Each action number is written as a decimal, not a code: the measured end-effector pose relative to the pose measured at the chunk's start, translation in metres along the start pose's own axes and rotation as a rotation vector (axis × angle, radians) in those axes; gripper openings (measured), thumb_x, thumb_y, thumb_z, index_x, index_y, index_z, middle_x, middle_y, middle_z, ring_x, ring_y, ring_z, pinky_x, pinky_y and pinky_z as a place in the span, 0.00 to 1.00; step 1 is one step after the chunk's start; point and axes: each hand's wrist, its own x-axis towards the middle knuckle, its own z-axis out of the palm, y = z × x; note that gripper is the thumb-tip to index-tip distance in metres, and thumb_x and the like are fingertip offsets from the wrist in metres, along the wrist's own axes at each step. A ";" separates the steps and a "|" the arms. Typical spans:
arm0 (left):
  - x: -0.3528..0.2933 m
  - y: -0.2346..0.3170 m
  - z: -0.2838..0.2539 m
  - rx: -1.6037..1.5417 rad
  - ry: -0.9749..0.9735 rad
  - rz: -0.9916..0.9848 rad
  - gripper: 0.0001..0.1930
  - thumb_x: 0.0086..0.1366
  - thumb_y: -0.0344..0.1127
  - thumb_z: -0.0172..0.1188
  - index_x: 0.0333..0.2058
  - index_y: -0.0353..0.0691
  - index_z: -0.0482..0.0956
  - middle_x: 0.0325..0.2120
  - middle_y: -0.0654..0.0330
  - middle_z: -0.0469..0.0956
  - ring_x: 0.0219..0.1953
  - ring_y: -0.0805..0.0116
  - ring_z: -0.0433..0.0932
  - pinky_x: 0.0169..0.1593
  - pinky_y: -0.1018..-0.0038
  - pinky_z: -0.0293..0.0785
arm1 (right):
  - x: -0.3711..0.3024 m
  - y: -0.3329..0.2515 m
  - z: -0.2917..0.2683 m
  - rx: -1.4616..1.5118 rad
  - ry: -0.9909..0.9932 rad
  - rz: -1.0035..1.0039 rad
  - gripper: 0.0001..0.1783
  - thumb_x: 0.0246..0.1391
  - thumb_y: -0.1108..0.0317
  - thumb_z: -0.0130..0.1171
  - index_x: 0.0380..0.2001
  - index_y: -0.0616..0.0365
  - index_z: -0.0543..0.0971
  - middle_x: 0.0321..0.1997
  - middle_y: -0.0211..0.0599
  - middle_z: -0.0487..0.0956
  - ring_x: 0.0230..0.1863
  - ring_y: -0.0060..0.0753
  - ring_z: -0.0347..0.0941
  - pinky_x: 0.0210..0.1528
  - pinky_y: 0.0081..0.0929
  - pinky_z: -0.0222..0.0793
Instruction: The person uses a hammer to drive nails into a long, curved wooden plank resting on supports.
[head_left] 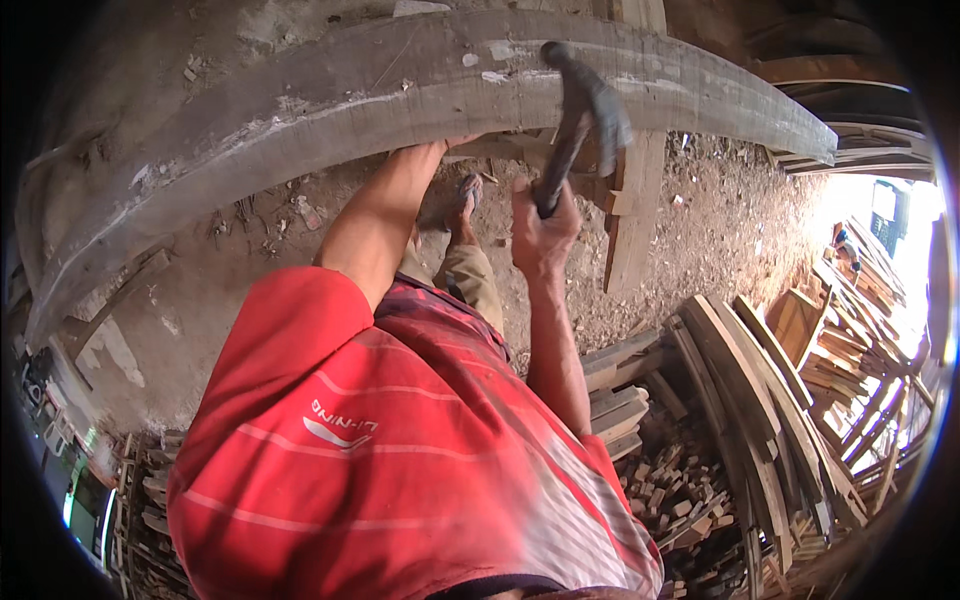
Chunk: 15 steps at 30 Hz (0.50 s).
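My right hand is closed around the dark handle of a claw hammer. The hammer is raised, its metal head overlapping a long grey beam in the picture; whether they touch I cannot tell. The beam spans from the left side to the upper right and has pale scuffs and spots. My left hand reaches to the beam's near lower edge. Its fingers are hidden there, so its grip does not show. A wooden plank crosses below the beam, just right of the hammer.
Curved boards are stacked at the lower right, beside a heap of small wood offcuts. More lumber lies toward the bright opening on the right. Wood chips litter the dirt floor. My sandalled foot stands near the beam.
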 end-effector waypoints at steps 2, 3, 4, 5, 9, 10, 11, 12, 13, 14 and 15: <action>0.003 0.002 -0.005 -0.003 0.000 -0.007 0.25 0.70 0.61 0.45 0.53 0.52 0.76 0.50 0.62 0.80 0.55 0.62 0.77 0.59 0.52 0.75 | 0.011 -0.010 -0.016 -0.038 0.008 -0.090 0.14 0.62 0.59 0.65 0.30 0.53 0.73 0.19 0.22 0.70 0.19 0.14 0.65 0.20 0.22 0.61; 0.006 0.001 -0.005 -0.006 0.000 -0.014 0.25 0.70 0.61 0.45 0.53 0.52 0.76 0.50 0.62 0.80 0.55 0.62 0.77 0.59 0.52 0.75 | 0.017 -0.014 -0.025 -0.031 0.004 -0.071 0.15 0.63 0.58 0.65 0.30 0.53 0.73 0.19 0.23 0.70 0.18 0.14 0.66 0.19 0.21 0.61; 0.004 0.003 -0.007 -0.007 0.000 -0.004 0.24 0.70 0.61 0.45 0.53 0.52 0.76 0.50 0.62 0.80 0.55 0.62 0.77 0.59 0.52 0.75 | 0.024 -0.019 -0.032 -0.020 -0.015 -0.063 0.15 0.63 0.57 0.64 0.31 0.53 0.73 0.19 0.24 0.71 0.17 0.14 0.66 0.17 0.21 0.62; 0.007 -0.001 -0.005 -0.008 0.004 -0.024 0.24 0.70 0.61 0.45 0.53 0.52 0.76 0.50 0.63 0.80 0.55 0.62 0.77 0.59 0.52 0.75 | 0.030 -0.027 -0.040 0.036 -0.060 0.018 0.16 0.64 0.55 0.63 0.32 0.54 0.73 0.19 0.24 0.71 0.16 0.15 0.66 0.16 0.21 0.62; 0.006 -0.003 -0.001 -0.017 0.013 -0.032 0.24 0.70 0.61 0.45 0.53 0.52 0.76 0.50 0.63 0.80 0.55 0.61 0.77 0.59 0.52 0.75 | 0.051 -0.042 -0.060 0.234 -0.275 0.377 0.18 0.66 0.51 0.60 0.34 0.55 0.74 0.21 0.25 0.72 0.16 0.17 0.67 0.16 0.21 0.63; 0.004 -0.002 -0.003 -0.021 0.012 -0.031 0.24 0.70 0.61 0.45 0.53 0.52 0.76 0.50 0.63 0.80 0.55 0.61 0.77 0.59 0.52 0.75 | 0.057 -0.041 -0.065 0.271 -0.337 0.480 0.19 0.66 0.50 0.59 0.34 0.56 0.74 0.22 0.25 0.72 0.17 0.18 0.68 0.17 0.22 0.63; 0.006 -0.003 0.000 -0.018 0.015 -0.040 0.24 0.70 0.61 0.45 0.53 0.52 0.76 0.50 0.63 0.80 0.55 0.61 0.77 0.59 0.52 0.75 | 0.063 -0.034 -0.071 0.240 -0.415 0.514 0.20 0.65 0.49 0.60 0.35 0.57 0.75 0.23 0.25 0.72 0.17 0.19 0.67 0.17 0.21 0.63; 0.008 -0.005 0.003 -0.022 0.020 -0.050 0.24 0.70 0.61 0.46 0.53 0.52 0.76 0.50 0.63 0.80 0.55 0.61 0.77 0.59 0.52 0.75 | 0.066 -0.030 -0.080 0.172 -0.411 0.502 0.20 0.65 0.49 0.60 0.35 0.57 0.76 0.22 0.25 0.71 0.16 0.18 0.67 0.16 0.20 0.62; 0.005 -0.004 0.002 -0.019 0.021 -0.042 0.24 0.70 0.61 0.46 0.53 0.52 0.76 0.50 0.63 0.80 0.55 0.61 0.77 0.58 0.52 0.75 | 0.069 -0.030 -0.085 0.101 -0.424 0.486 0.19 0.65 0.49 0.60 0.36 0.56 0.77 0.21 0.24 0.70 0.15 0.17 0.66 0.15 0.19 0.61; 0.004 -0.003 0.002 -0.014 0.023 -0.035 0.24 0.70 0.61 0.46 0.53 0.52 0.76 0.50 0.63 0.80 0.55 0.61 0.77 0.58 0.52 0.75 | 0.074 -0.030 -0.089 0.029 -0.437 0.469 0.19 0.65 0.50 0.61 0.36 0.56 0.78 0.20 0.24 0.69 0.14 0.17 0.66 0.14 0.19 0.61; 0.007 -0.001 0.002 -0.002 0.023 -0.026 0.24 0.70 0.61 0.46 0.53 0.52 0.76 0.50 0.63 0.80 0.55 0.61 0.77 0.58 0.51 0.75 | 0.082 -0.029 -0.094 -0.015 -0.408 0.424 0.19 0.64 0.50 0.61 0.38 0.57 0.80 0.20 0.24 0.70 0.14 0.17 0.66 0.14 0.18 0.60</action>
